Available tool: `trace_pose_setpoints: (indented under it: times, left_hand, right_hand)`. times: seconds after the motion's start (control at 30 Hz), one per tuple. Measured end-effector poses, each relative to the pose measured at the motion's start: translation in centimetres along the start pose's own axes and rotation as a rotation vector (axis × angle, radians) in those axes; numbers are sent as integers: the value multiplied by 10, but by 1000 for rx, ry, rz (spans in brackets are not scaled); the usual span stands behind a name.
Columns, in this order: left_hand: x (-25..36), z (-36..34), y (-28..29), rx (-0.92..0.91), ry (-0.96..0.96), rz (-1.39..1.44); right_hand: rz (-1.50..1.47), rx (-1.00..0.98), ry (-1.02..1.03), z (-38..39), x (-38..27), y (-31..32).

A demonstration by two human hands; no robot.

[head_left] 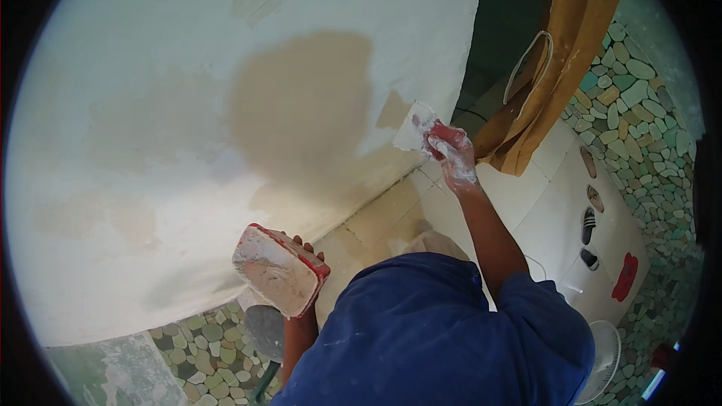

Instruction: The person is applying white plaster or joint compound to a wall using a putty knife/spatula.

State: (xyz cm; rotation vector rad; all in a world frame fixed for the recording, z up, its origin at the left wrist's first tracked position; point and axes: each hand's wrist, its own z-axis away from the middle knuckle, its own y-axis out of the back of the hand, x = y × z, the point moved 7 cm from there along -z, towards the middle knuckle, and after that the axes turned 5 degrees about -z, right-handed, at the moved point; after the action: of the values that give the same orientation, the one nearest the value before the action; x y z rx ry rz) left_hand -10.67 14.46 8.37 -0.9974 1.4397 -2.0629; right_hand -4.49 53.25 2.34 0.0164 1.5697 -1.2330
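Note:
My left hand [310,246] grips a red rectangular tub [259,274] from its far side, with the fingers curled over the red edge. Pale, thick putty coats the inside of the tub and smears its rim. Held out to the right, my right hand [453,156] pinches a flat whitish putty spreader [410,129]. White putty covers the fingers and wrist of that hand. The spreader is at the white wall [188,143], close to its right edge and beside a small tan patch; whether it touches the surface I cannot tell. Larger tan and greyish patches mark the wall.
A brown curtain [519,124] with a white cord hangs right of the wall's edge. Pale floor tiles [519,188] hold several slippers [589,225] and a red mat [625,277]. Pebble flooring [635,94] lies beyond. A white fan [605,361] and a grey rounded object [265,331] stand near my body.

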Motion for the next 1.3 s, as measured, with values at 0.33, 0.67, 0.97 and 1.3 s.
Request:
trace_pose_setpoints:
  times: [0.33, 0.67, 0.97, 1.3]
  left_hand:
    - [-14, 16, -6, 83, -137, -45]
    - [-20, 19, -23, 179, -147, -43]
    - [-18, 24, -18, 105, -160, -91]
    - [-17, 21, -17, 121, -161, -87]
  right_hand:
    - [-431, 117, -375, -43, 73, 20]
    - [230, -506, -110, -25, 109, -75]
    - [993, -512, 524, -46, 81, -97]
    - [883, -161, 523, -55, 67, -18]
